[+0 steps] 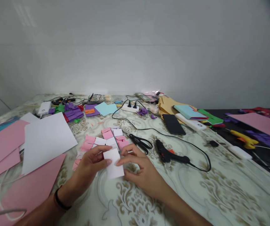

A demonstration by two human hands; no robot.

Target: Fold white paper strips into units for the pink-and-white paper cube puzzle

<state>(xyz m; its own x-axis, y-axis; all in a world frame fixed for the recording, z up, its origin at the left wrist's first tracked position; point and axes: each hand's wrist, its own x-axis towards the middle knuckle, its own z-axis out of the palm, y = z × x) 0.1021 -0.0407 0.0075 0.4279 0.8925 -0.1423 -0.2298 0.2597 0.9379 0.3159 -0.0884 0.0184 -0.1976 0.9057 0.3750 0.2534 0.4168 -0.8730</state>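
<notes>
A small white paper piece (115, 166) is between my hands, just above the patterned tablecloth. My left hand (93, 161) pinches its left edge between thumb and fingers. On the other side, my right hand (141, 169) has its fingertips closed on the right edge, the thumb lower down. Behind the hands lie folded pink pieces (88, 142) and folded white pieces (99, 141), partly covered by my fingers. Black-handled scissors (141, 142) rest to the right of these, and a black glue gun (170, 153) lies farther right with its cord looping away.
White sheets (47, 141) and pink sheets (3, 144) spread over the left side. Purple folded pieces (72, 113), a power strip (130, 108) and blue paper (105, 108) are at the back. A black phone (174, 124) and a yellow glue gun (244, 139) lie to the right.
</notes>
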